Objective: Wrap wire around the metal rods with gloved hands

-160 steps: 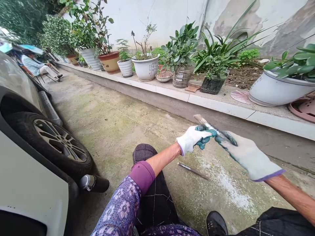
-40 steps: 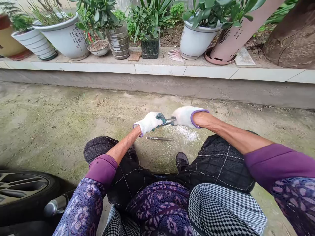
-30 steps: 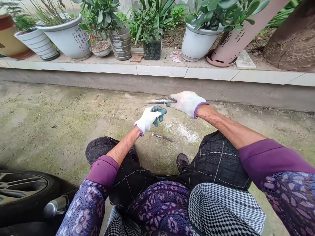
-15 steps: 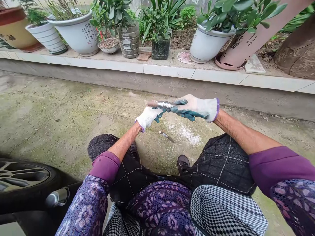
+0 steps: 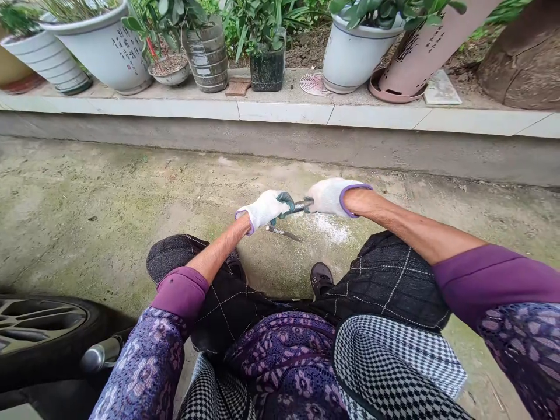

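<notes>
Bright, soft daylight, looks diffuse; shadows on the concrete (image 5: 131,198) faint. Darkest around the wheel (image 5: 39,324) at 8 o'clock, small glare on the metal flask (image 5: 95,356) there. Wide-angle lean: striped pot (image 5: 46,61) at 10, pink planter (image 5: 420,49) near 2. Right hand (image 5: 331,197) slightly soft.

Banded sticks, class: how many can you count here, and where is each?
2. The held stick runs between the left hand and right hand; the loose stick lies on the ground, just below in view. The hands partly cover the first, so another could be hidden.
</notes>
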{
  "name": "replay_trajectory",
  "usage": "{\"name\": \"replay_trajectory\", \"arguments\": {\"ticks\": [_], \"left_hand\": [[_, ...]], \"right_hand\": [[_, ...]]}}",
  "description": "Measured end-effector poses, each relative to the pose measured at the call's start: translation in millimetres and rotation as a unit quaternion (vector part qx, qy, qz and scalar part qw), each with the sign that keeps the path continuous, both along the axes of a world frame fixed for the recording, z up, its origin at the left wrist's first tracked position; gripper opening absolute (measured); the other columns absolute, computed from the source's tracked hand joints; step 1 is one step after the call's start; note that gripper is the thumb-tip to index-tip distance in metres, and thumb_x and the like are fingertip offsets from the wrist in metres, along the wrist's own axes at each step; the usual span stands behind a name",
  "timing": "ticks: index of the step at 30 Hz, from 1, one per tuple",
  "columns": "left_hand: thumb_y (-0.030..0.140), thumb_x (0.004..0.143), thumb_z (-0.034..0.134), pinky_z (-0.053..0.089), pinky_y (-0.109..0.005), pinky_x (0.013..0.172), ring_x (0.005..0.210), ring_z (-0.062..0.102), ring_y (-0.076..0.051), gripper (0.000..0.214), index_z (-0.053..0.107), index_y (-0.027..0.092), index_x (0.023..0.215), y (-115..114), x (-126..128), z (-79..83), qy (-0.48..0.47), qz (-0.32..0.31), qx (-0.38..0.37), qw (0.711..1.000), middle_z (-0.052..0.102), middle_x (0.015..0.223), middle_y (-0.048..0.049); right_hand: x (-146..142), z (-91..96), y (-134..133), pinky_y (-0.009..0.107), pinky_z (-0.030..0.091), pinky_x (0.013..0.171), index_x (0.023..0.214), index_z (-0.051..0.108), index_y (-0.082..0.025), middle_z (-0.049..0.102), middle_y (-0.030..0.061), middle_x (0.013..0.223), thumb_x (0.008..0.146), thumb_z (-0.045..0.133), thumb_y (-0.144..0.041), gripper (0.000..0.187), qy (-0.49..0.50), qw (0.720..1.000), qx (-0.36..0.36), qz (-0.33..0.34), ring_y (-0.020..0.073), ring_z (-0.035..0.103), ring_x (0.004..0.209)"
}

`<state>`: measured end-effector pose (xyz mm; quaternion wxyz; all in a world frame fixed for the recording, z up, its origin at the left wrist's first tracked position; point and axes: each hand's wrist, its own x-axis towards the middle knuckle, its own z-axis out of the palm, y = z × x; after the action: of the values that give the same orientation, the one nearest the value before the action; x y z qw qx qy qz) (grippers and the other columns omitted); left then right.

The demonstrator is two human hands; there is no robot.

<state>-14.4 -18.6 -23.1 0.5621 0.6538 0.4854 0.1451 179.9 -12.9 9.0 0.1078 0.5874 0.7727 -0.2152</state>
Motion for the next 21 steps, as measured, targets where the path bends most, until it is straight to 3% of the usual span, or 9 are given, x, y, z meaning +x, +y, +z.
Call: {"name": "replay_trajectory", "arguments": {"ticks": [4, 9, 14, 18, 21], "left_hand": [[0.016, 0.081, 0.062, 0.04, -0.016, 0.04, 0.045, 0.049, -0.007, 0.012, 0.069, 0.012, 0.089, -1, 0, 3.3, -0.084, 0.062, -0.032, 0.994, 0.059, 0.057, 0.0017], [0.012, 0.081, 0.058, 0.04, -0.015, 0.041, 0.046, 0.049, -0.005, 0.022, 0.07, 0.012, 0.1, -2, -5, 19.1, -0.175, 0.12, -0.06, 0.975, 0.057, 0.058, 0.0038], [0.011, 0.079, 0.059, 0.037, -0.015, 0.041, 0.044, 0.042, -0.004, 0.02, 0.07, 0.013, 0.096, -1, -12, 31.4, -0.209, 0.169, -0.033, 0.963, 0.052, 0.056, 0.0065], [0.014, 0.083, 0.058, 0.04, -0.017, 0.042, 0.044, 0.045, -0.004, 0.021, 0.07, 0.012, 0.099, 0, -19, 29.2, -0.204, 0.165, -0.028, 0.964, 0.055, 0.056, 0.0052], [0.015, 0.085, 0.058, 0.043, -0.017, 0.044, 0.043, 0.047, -0.005, 0.019, 0.07, 0.012, 0.099, 0, -21, 24.2, -0.177, 0.149, -0.025, 0.972, 0.06, 0.058, 0.0037]], "right_hand": [[0, 11.0, 11, 0.032, 0.037, 0.059, 0.1, 0.075, -0.019, 0.073, 0.0112, 0.083, 0.087, 0.056, -0.044, 0.034, -0.099, 0.992, 0.068, 0.038, 0.0204, 0.059, 0.067], [-4, 24.6, 17, 0.031, 0.04, 0.063, 0.11, 0.074, -0.026, 0.075, 0.0065, 0.094, 0.089, 0.052, -0.049, 0.038, -0.035, 0.99, 0.136, -0.002, 0.0222, 0.065, 0.078], [-14, 27.1, 31, 0.03, 0.038, 0.06, 0.107, 0.074, -0.024, 0.072, 0.0052, 0.088, 0.09, 0.057, -0.048, 0.034, 0.035, 0.986, 0.16, -0.025, 0.0193, 0.061, 0.074], [-22, 37.7, 26, 0.027, 0.036, 0.05, 0.097, 0.072, -0.017, 0.059, 0.0016, 0.065, 0.088, 0.065, -0.048, 0.033, 0.17, 0.977, 0.08, -0.098, 0.0125, 0.05, 0.056], [-22, 46.3, 12, 0.024, 0.034, 0.04, 0.093, 0.069, -0.016, 0.05, -0.0025, 0.057, 0.084, 0.07, -0.053, 0.039, 0.297, 0.942, -0.026, -0.157, 0.0082, 0.04, 0.046]]}}
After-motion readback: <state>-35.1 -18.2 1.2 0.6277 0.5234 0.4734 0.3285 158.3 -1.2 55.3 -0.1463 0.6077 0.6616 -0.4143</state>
